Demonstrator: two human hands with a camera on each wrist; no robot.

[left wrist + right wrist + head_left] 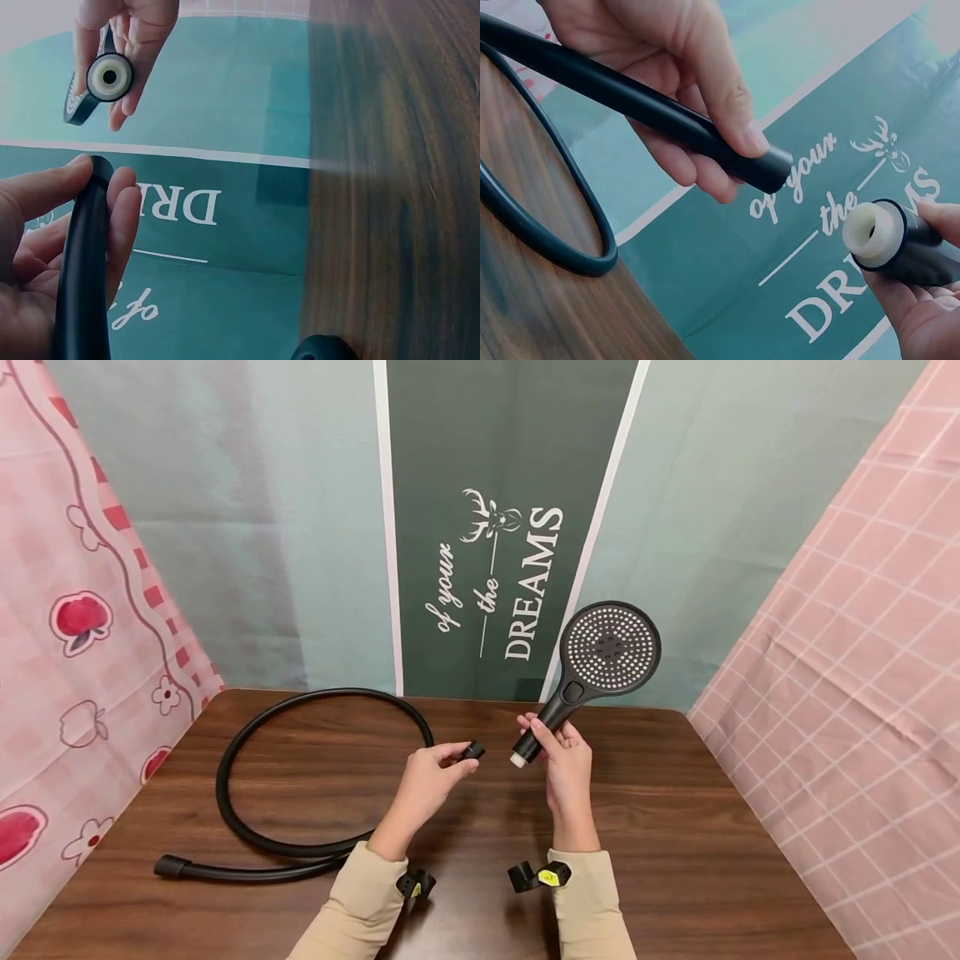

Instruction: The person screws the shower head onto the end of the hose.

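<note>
A black shower head (611, 647) with a round face of pale nozzles is held by its handle in my right hand (567, 768), tilted up and to the right. Its white threaded end (874, 231) points down toward the left hand. Between thumb and fingers, my left hand (427, 781) pinches the end fitting of a black shower hose (84, 262). A short gap separates that fitting from the white end. The rest of the hose loops over the table on the left, and its other end fitting (171, 866) lies near the table's left edge.
The brown wooden table (675, 827) reaches back to a green and teal cloth (480, 443) with white lettering. Pink patterned cloths hang at the left and right sides. Each wrist wears a black camera mount (416, 884) over a beige sleeve.
</note>
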